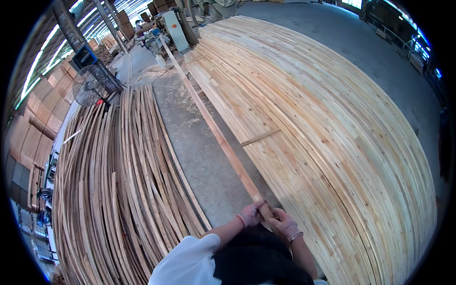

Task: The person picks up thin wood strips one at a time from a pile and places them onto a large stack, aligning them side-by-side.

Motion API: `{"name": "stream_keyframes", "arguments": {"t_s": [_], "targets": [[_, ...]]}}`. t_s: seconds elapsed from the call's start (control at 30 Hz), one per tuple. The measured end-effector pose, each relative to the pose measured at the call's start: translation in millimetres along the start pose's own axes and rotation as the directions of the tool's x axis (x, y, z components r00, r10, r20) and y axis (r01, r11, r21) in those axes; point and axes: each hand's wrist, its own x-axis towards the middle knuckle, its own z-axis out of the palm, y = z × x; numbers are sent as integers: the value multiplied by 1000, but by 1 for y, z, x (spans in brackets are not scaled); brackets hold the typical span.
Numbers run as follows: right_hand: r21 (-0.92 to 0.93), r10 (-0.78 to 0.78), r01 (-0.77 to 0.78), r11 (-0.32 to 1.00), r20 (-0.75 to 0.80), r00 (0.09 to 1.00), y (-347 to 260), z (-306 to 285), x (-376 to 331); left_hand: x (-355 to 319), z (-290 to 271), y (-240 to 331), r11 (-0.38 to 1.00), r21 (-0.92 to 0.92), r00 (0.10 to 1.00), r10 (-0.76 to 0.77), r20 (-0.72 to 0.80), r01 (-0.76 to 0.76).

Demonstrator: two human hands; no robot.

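Note:
A long, narrow wooden strip (219,138) runs from my body away to a machine (175,29) at the far end. Near its close end, my left hand (251,213) grips it from the left side, in a pinkish work glove. My right hand (283,223), gloved alike and with a band at the wrist, is closed around the strip's right side just behind the left. Both hands are close together in front of my dark apron. Part of the fingers is hidden by the strip and by the hands themselves.
To the right lies a broad stack of pale boards (327,142), with a thin crosswise stick (260,137) on it. Rough, darker strips (128,175) are piled to the left. A fan (90,86) stands beyond them by a post. Another person (138,29) is far off near the machine.

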Motion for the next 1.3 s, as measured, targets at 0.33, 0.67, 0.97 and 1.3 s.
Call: {"name": "stream_keyframes", "arguments": {"t_s": [0.33,0.67,0.97,1.3], "targets": [[-724,590,-363,586,74,804,224,-71,-239,25,1,82,939,67,935,343,-89,-338],[-196,697,-718,667,-177,695,144,-80,-268,17,-24,-53,867,430,964,-265,-29,251],[79,727,-849,522,-562,395,187,-124,-423,-34,27,-4,811,579,989,-141,53,84],[-323,-116,-654,684,-933,340,82,-92,-280,-5,87,183,696,606,920,335,201,-386]]}}
